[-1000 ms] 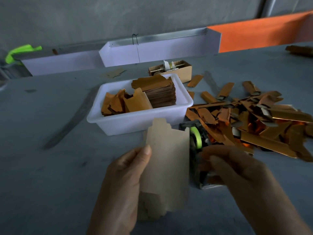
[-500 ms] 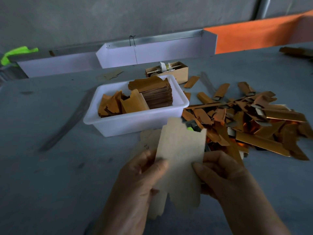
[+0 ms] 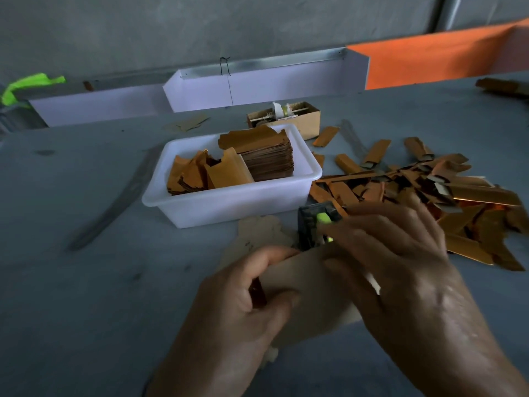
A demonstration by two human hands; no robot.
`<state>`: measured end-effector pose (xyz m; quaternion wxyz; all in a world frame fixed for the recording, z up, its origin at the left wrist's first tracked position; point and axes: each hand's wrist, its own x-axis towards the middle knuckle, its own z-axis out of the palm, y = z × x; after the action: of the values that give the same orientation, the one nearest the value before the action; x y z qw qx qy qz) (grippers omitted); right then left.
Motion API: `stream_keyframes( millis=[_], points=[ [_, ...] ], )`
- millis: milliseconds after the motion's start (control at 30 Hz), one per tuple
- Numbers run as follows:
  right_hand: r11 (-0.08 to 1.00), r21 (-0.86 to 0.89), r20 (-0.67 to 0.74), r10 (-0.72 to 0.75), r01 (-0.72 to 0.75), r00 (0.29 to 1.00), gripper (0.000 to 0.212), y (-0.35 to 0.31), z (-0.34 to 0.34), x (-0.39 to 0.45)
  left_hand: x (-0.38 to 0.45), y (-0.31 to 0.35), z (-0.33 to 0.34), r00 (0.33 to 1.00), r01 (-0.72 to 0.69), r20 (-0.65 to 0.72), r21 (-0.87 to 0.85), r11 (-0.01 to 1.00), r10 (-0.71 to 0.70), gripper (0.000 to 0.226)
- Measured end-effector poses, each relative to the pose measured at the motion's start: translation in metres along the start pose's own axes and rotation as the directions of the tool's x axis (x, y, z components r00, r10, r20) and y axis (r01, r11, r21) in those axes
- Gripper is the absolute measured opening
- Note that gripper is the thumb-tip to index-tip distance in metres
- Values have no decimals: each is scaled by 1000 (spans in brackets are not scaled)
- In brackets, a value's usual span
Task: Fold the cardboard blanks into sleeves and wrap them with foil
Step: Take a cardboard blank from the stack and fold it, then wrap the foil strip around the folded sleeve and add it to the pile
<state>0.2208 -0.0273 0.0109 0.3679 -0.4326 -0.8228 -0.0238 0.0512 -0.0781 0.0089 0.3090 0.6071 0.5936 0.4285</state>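
A tan cardboard blank [image 3: 312, 293] lies low between both hands, near the table's front. My left hand [image 3: 237, 305] pinches its left edge between thumb and fingers. My right hand [image 3: 400, 267] lies over its right side with fingers spread across the card; its grip underneath is hidden. A second loose blank [image 3: 257, 233] rests flat on the table just behind. A black tape dispenser with green tape [image 3: 315, 222] stands behind the blank, partly covered by my right fingers.
A white plastic tub [image 3: 229, 202] holds a stack of copper-faced blanks [image 3: 266, 156]. A heap of finished copper-foil sleeves [image 3: 429, 196] spreads to the right. A small cardboard box [image 3: 300, 118] and white trays [image 3: 257, 87] stand at the back.
The blank has dropped from upright to low and flatter. My right hand has moved over its top, and the tape dispenser shows again behind it.
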Motion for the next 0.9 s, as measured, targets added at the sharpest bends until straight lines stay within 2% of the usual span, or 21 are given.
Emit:
stream_keyframes(
  millis=[67,100,133,200,233,300,333,400,433,467,533,600,667,733,833,900],
  points=[
    [994,87,41,59,-63,997,21,0,-1,-3,1,0,-1,999,-7,-52,-31,999,5,39],
    [974,168,92,139,-153,986,14,-1,-4,-3,2,-2,-2,995,18,-97,-72,997,-25,40],
    [922,273,160,239,-276,958,11,-2,-7,-3,4,-5,-2,986,50,-152,-133,990,-71,41],
    [713,488,300,405,-504,864,4,-1,-4,-6,6,-11,0,959,125,-202,-332,935,-200,45],
    [597,556,368,447,-578,815,7,0,0,-9,8,-11,3,948,159,-170,-476,865,-267,49],
    [407,618,462,503,-672,730,8,-2,6,-12,12,-11,14,917,216,-65,-749,626,-394,59],
    [329,629,498,526,-705,690,3,-5,9,-12,13,-11,21,901,219,-27,-834,506,-433,54],
    [205,656,540,546,-727,641,15,-8,16,-16,13,-10,33,879,213,25,-914,344,-476,55],
    [146,669,551,560,-729,618,20,-8,20,-18,13,-10,38,878,218,45,-924,314,-476,61],
    [84,676,565,579,-732,588,23,-9,22,-18,13,-11,41,881,227,51,-918,326,-470,65],
    [-21,685,600,584,-729,547,22,-9,25,-19,13,-12,44,899,251,49,-873,418,-436,62],
    [-50,678,624,567,-734,538,25,-8,26,-20,13,-15,45,902,255,-9,-794,551,-431,48],
    [-30,665,636,546,-746,545,28,-7,26,-21,14,-20,45,892,242,-119,-689,683,-436,39],
    [16,662,622,546,-750,561,19,-8,26,-22,14,-21,43,889,238,-167,-629,740,-427,39],
    [164,674,538,559,-720,631,3,-8,24,-23,12,-21,39,898,249,-153,-593,765,-412,42],
    [337,647,454,550,-684,701,8,-8,23,-24,11,-22,38,897,263,-156,-566,781,-414,40]
  ],
)
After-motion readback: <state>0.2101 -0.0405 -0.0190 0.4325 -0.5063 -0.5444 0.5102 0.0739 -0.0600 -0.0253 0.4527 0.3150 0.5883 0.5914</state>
